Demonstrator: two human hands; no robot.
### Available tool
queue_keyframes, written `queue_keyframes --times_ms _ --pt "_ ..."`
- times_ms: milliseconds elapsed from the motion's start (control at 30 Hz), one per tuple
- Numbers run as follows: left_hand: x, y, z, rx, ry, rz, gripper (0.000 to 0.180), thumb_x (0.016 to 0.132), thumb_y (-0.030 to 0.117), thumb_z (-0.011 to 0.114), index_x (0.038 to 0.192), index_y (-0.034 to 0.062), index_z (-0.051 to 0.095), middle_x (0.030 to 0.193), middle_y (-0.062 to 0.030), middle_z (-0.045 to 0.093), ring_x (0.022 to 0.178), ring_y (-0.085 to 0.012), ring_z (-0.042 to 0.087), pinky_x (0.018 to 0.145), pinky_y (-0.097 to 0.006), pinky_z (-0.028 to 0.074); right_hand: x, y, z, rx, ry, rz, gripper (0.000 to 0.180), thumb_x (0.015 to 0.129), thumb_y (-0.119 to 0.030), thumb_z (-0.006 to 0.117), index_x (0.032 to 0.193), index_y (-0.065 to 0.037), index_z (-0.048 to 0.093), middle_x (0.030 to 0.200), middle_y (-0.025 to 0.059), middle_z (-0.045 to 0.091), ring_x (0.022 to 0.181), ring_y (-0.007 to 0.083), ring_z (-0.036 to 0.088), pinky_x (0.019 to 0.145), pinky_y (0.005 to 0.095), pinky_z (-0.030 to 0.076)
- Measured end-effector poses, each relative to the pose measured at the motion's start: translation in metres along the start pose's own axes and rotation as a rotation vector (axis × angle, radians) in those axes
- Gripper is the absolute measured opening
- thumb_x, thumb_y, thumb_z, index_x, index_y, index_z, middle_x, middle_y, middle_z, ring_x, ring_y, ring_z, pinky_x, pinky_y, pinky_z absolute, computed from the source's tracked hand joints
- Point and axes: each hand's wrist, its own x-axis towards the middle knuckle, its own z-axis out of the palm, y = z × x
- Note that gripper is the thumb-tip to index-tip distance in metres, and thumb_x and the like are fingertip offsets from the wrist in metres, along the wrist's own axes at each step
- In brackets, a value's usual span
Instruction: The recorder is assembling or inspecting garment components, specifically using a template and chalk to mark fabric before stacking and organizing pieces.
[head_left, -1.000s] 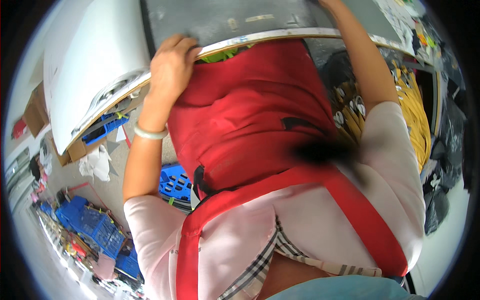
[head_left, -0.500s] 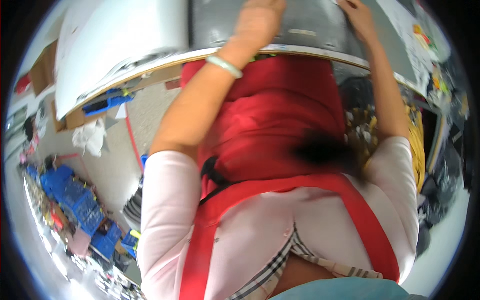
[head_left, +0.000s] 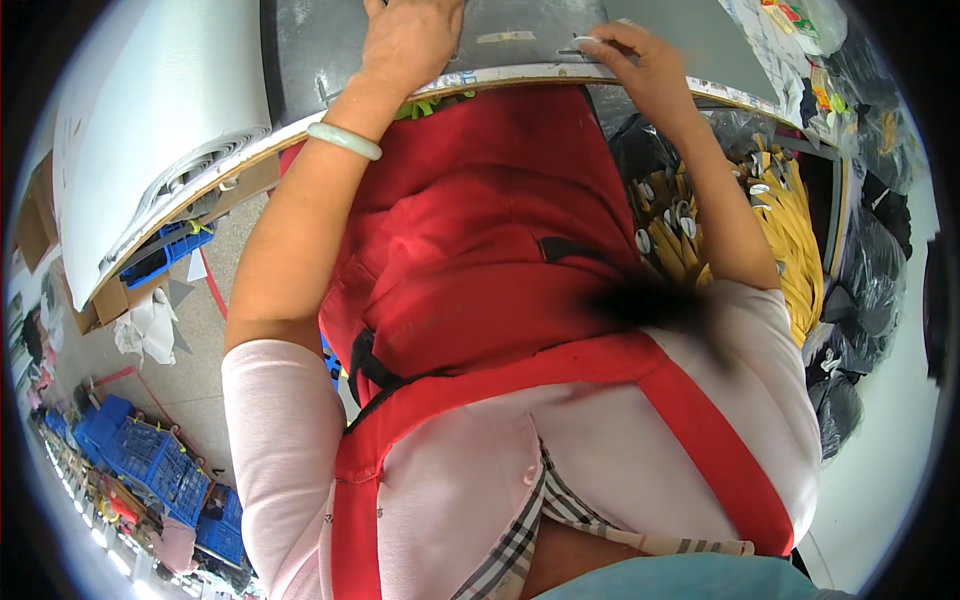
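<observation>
Dark grey mat [head_left: 320, 55] on the table [head_left: 510, 73]: left hand [head_left: 412, 42] has moved off the front edge onto it, fingertips cropped, can't tell if it grips anything; right hand [head_left: 645, 65] has come nearer the front edge, thumb and finger narrowed on a small white piece [head_left: 586, 40], touching the mat or just above, unclear. Reads as both hands now sharing one close-in work spot. Table's left: big white roll [head_left: 170, 90], layered end; pale strip [head_left: 506, 37] between hands. Room: grey floor [head_left: 200, 380], black plastic bags [head_left: 865, 300] right, blue crates [head_left: 160, 460] lower left, yellow bundle [head_left: 785, 250] right, crumpled white sheet [head_left: 147, 328] left.
</observation>
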Motion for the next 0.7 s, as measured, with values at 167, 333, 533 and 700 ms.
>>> queue_keyframes --times_ms 167,333,533,700 --pt "0.002 0.001 0.003 0.01 0.02 0.016 0.031 0.099 0.02 0.055 0.127 0.0117 0.067 0.136 -0.0132 0.059 0.134 -0.0335 0.048 0.113 -0.067 0.03 0.001 0.0 0.006 -0.122 -0.044 -0.075 0.018 0.097 -0.022 0.068 0.103 -0.006 0.071 0.091 0.0078 0.067 0.082 0.0223 0.065 0.075 0.0313 0.05" --pt "0.001 0.001 -0.002 0.004 0.005 -0.004 0.031 0.1 0.02 0.055 0.127 0.012 0.067 0.135 -0.0125 0.059 0.133 -0.033 0.049 0.113 -0.067 0.03 0.005 -0.003 0.009 -0.242 -0.051 -0.153 0.02 0.097 -0.024 0.068 0.106 -0.005 0.069 0.089 0.0083 0.067 0.08 0.0244 0.063 0.075 0.0329 0.05" --pt "0.002 0.006 -0.004 -0.003 -0.023 -0.01 0.031 0.099 0.02 0.056 0.126 0.0117 0.068 0.134 -0.0128 0.059 0.133 -0.0328 0.05 0.113 -0.067 0.03 0.002 0.012 0.002 0.112 -0.095 0.271 0.023 0.097 -0.026 0.069 0.107 -0.005 0.067 0.08 0.0021 0.064 0.073 0.0115 0.059 0.064 0.0269 0.047" --pt "0.0 0.0 -0.005 -0.023 -0.001 -0.02 0.031 0.1 0.021 0.056 0.126 0.0115 0.067 0.134 -0.0135 0.059 0.133 -0.0326 0.05 0.113 -0.067 0.03 0.014 -0.032 0.01 0.102 0.017 0.444 0.02 0.093 -0.022 0.069 0.095 -0.001 0.068 0.078 0.0118 0.064 0.075 0.022 0.062 0.072 0.0372 0.049"
